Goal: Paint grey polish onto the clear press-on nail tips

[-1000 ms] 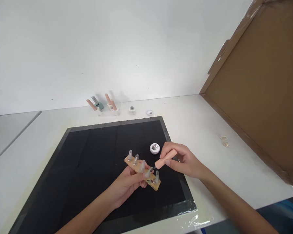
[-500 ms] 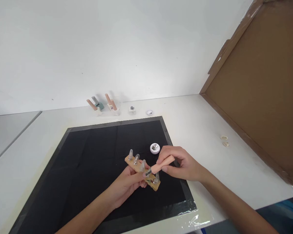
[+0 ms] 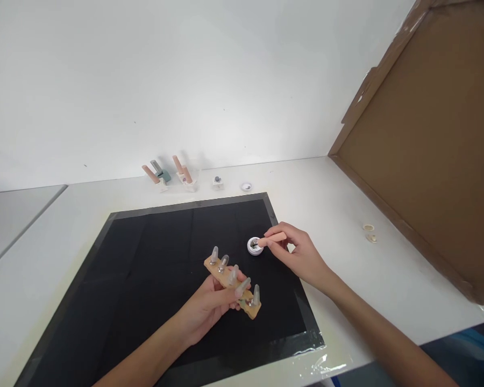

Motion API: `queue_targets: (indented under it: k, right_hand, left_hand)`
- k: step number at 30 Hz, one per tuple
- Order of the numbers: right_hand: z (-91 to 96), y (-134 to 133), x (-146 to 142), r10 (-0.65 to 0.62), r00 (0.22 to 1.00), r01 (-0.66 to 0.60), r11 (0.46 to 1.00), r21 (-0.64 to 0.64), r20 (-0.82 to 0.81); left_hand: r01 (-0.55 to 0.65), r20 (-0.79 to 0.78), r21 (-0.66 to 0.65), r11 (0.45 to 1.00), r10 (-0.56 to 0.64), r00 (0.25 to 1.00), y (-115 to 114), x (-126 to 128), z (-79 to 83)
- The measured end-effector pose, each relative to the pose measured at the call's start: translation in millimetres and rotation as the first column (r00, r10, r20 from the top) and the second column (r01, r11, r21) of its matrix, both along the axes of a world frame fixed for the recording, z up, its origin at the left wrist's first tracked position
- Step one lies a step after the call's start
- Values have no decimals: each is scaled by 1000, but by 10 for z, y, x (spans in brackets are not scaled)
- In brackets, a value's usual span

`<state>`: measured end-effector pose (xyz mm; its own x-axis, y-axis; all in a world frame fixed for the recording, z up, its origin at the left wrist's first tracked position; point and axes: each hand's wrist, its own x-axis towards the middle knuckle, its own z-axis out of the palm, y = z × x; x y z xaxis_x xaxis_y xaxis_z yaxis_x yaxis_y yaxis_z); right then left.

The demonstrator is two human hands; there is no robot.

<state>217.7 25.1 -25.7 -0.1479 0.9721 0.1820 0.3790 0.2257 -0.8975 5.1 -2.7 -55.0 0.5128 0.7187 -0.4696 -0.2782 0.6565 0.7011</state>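
Observation:
My left hand is closed around a tan nail display stand with several clear false nails standing up from it, its thumb by one of them. Between the fingertips of my right hand is a nail polish brush with a peach handle. Its tip reaches into a small round white jar on the black mat, and the bristles are hard to make out. Dark and silvery stuff shows inside the jar.
Several nail polish bottles with peach and grey caps lean at the back left. Beside them stand a small clear-white bottle and a white lid. Two small cream discs lie at right near a cardboard panel. Tape edges the black mat.
My right hand has moved the brush from the false nails up to the white jar. The stand stays in my left hand, shifted slightly left and down.

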Motion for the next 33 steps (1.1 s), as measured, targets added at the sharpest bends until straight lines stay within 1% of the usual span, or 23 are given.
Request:
queue_targets:
  k: [3,10,15,22,25,29,33]
  right_hand:
    - [-27,16,-3,-17,999,17,1000,1,49]
    - [-41,28,-7,27,998,-24,999,-45,59]
    - [-36,34,-6,21,1000,-22,996,-92,-11]
    - [31,48,21,-86,988,64,983,-169,-125]
    - [12,50,19,-100,989,82,984,-160,-106]
    - [-45,55,5,-55,997,49,992,-118,-50]
    - [-71,63,-5,-39,999,35,992,-121,-30]
  left_hand:
    - [-2,3,-6,1000,2,1000,-6,-3,-3]
    - [-15,0,6,1000,15,1000,-4,12,27]
    - [-13,17,-3,1000,13,1000,-4,6,34]
    - [-59,21,-45,997,59,998,-7,17,55]
    - [-46,36,-40,998,47,998,-5,20,54]
    - [-46,38,-47,998,48,998,-6,16,59]
    - [-53,32,-55,997,54,998,-8,8,60]
